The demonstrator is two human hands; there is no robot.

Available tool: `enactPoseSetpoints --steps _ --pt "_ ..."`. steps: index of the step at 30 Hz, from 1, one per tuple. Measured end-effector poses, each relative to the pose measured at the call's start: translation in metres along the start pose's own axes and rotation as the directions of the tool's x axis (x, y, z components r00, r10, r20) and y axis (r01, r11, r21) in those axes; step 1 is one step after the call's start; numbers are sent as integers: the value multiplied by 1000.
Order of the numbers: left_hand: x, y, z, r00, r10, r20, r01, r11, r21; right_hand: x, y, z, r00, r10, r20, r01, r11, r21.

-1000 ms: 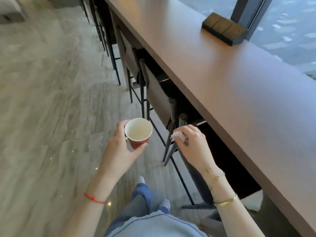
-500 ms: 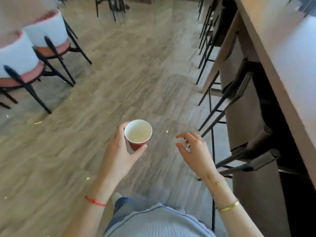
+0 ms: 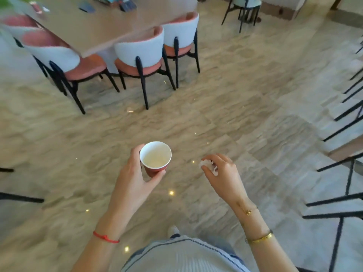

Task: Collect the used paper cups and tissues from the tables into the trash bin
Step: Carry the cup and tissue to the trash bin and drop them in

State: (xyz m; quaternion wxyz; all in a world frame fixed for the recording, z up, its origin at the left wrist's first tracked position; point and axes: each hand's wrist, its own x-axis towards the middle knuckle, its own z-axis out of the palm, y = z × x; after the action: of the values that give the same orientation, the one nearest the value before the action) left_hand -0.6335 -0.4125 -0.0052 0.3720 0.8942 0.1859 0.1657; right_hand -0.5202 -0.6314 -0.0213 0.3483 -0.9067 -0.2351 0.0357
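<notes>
A red paper cup (image 3: 156,159) with a white inside is held upright by my left hand (image 3: 133,181), thumb on its left side and fingers under its right. A little pale liquid or residue shows at the cup's bottom. To its right, my right hand (image 3: 224,175) pinches a small crumpled white tissue (image 3: 208,165) between fingertips and thumb. Both hands hover at waist height over the wood-look floor. No trash bin is in view.
A long beige table (image 3: 110,22) stands at the upper left with several white-backed, pink-seated chairs (image 3: 141,55) around it. Black stool legs (image 3: 345,122) line the right edge. Another chair (image 3: 243,8) stands far back. Open floor (image 3: 216,91) lies ahead.
The view has swung left, away from the long counter and stools, toward the open floor and the dining table. Both hands keep the cup and tissue in the same hold.
</notes>
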Motion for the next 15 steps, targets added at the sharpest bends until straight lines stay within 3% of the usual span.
enactPoseSetpoints --steps 6,15 --pt "28 -60 -50 977 -152 -150 151 988 -19 70 -55 58 977 -135 168 131 991 37" --pt "95 -153 -112 855 -368 -364 351 929 -117 212 -127 164 875 -330 354 308 944 121"
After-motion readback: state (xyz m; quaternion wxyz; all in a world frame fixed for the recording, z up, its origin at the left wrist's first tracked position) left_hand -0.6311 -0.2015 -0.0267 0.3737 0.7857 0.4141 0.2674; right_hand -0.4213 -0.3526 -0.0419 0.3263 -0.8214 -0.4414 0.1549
